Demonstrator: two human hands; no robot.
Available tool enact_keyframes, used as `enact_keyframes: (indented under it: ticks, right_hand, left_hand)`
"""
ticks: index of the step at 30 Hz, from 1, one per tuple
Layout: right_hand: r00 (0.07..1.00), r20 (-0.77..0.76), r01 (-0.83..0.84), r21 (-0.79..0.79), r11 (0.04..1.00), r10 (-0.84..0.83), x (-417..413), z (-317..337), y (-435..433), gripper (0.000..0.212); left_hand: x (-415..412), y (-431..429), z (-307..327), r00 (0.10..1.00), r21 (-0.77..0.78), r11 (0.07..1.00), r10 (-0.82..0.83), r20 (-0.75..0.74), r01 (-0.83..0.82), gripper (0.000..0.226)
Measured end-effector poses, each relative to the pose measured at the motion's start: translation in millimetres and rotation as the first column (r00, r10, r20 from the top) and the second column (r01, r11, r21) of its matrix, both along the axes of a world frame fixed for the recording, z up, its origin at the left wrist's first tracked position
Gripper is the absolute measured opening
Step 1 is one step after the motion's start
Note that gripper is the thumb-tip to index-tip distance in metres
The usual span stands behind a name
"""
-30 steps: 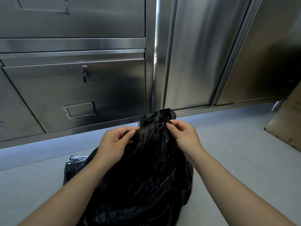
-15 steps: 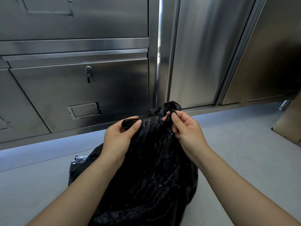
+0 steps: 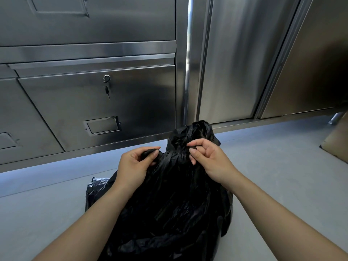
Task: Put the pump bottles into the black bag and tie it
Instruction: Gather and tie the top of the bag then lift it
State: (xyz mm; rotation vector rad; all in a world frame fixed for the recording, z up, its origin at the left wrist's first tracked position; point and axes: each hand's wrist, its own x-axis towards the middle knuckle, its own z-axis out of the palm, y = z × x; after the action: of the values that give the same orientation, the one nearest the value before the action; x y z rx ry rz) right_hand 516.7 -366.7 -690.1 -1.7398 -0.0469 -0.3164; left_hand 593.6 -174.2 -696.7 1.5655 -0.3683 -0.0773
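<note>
A black bag (image 3: 169, 204) is seen standing on a grey floor (image 3: 282, 176), its plastic gathered into a bunched neck between the two hands. A twisted strip of the bag's mouth is pinched by the left hand (image 3: 133, 166) between thumb and fingertips, just left of the neck. The gathered plastic on the other side is gripped by the right hand (image 3: 211, 161), fingers curled, and a crumpled tuft of bag is left standing up just beyond its knuckles. The bag's contents cannot be made out through the plastic. Beyond both hands a stainless steel cabinet (image 3: 94, 102) is seen, with a key (image 3: 107, 90) hanging from a drawer lock. Well to the right of the right hand, the corner of a cardboard box (image 3: 337, 142) is visible.
</note>
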Motion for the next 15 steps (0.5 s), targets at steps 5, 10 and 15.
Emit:
enact_keyframes:
  ticks: [5, 10, 15]
  right_hand:
    - [0.995, -0.092, 0.007, -0.176, 0.984, -0.023, -3.7, -18.1, -10.4, 0.011]
    - [0.996, -0.023, 0.084, -0.199, 0.976, -0.090, 2.4, -22.4, -4.4, 0.016]
    - [0.947, 0.171, 0.288, -0.079, 0.954, -0.272, 7.3, -10.4, 2.7, 0.016]
  left_hand:
    - [5.5, 15.6, -5.6, 1.000, 0.093, 0.996, 0.016, -0.001, -0.016, 0.020]
    - [-1.6, 4.0, 0.2, 1.000, 0.012, 1.000, 0.019, 0.011, -0.019, 0.015]
    - [-7.1, -7.8, 6.3, 0.997, -0.056, 0.998, 0.024, 0.080, -0.020, 0.019]
